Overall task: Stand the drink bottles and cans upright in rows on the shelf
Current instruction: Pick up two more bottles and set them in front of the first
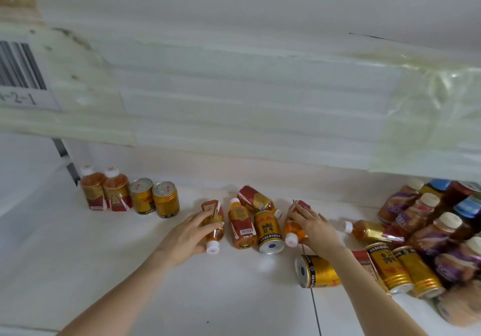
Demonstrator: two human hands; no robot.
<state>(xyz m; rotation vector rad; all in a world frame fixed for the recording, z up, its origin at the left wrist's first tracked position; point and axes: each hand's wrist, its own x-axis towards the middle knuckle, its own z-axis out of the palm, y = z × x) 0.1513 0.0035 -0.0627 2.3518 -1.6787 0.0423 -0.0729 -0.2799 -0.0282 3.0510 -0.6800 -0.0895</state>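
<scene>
Spotted two bare forearms [117,296] nearest, over the white shelf [104,270]. Took the lying Red Bull can [269,233] at mid-shelf as landmark, base toward camera. Found left hand [187,236] grasping a lying tea bottle [214,221] left of that can, fingers curled over the label, white cap toward camera. Found right hand [315,227] clasped round a second tea bottle [292,231] just right of the can, also lying, cap toward camera. Noted a third tea bottle [240,227] lying between the first bottle and the can, cap away, and a fourth tea bottle [256,200] lying just behind the can. Logged an upright row well left of the can: two standing bottles [117,192], then two standing gold cans [166,200]. Logged a loose gold can [316,270] on its side, right of the landmark and nearer camera, beside the right forearm. Saw a heap far right of the can: purple-label bottles [426,234], tipped gold cans [385,265], one stray tea bottle [369,230], all lying.
</scene>
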